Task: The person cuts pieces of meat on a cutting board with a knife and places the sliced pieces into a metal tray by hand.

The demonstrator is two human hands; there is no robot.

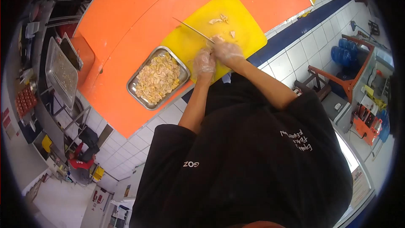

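Note:
My right hand (228, 53), in a clear plastic glove, is closed around the handle of a knife (192, 28). The blade points up and to the left over a yellow cutting board (244, 19). Close beside it, my gloved left hand (204, 62) has its fingers curled in at the board's near edge; whatever they hold is hidden. A few pale scraps that look like meat (218, 19) lie on the far part of the board. Left of the board, a metal tray (184, 76) holds many pale yellowish cut pieces (156, 80), probably meat.
The board and tray rest on an orange table (139, 0). At its left end are a tilted metal tray (63, 78) and an orange container (84, 59). A person in red (80, 160) is far off at lower left. Blue water jugs (344, 54) stand at right.

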